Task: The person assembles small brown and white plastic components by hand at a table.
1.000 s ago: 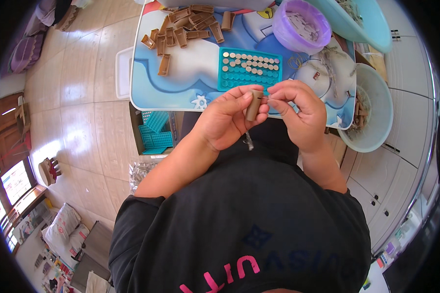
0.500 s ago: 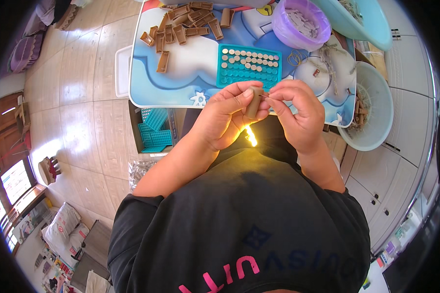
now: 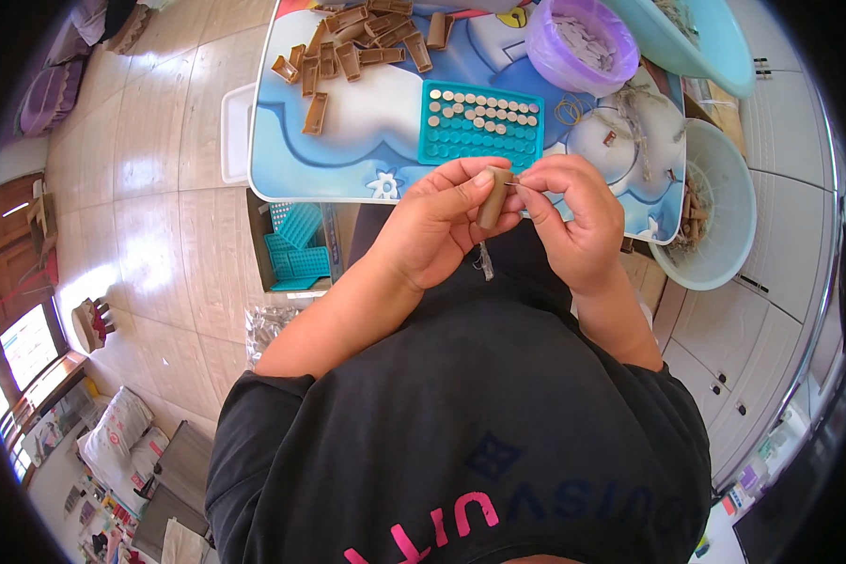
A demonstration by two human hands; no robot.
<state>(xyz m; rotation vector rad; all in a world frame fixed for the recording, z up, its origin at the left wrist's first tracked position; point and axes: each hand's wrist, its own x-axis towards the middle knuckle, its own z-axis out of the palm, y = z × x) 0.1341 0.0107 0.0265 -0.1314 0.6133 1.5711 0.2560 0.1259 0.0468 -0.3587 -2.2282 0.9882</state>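
My left hand is closed around a small brown cylinder, held upright just off the table's near edge. My right hand pinches a thin strand at the cylinder's upper side; its exact kind is too small to tell. Beneath the hands hangs a short, clear, unlit bundle of fine string lights. Beyond the hands on the table lies a teal tray with rows of round, pale discs in its far rows.
Brown half-shell pieces lie heaped at the table's far left. A purple-lined tub of pale bits stands far right, near a light-blue basin. A pale bin is right of the table. More teal trays sit in a box, lower left.
The string lights under the hands glowed bright yellow before and are dark now. Both hands keep nearly the same place and grip on the cylinder and strand.
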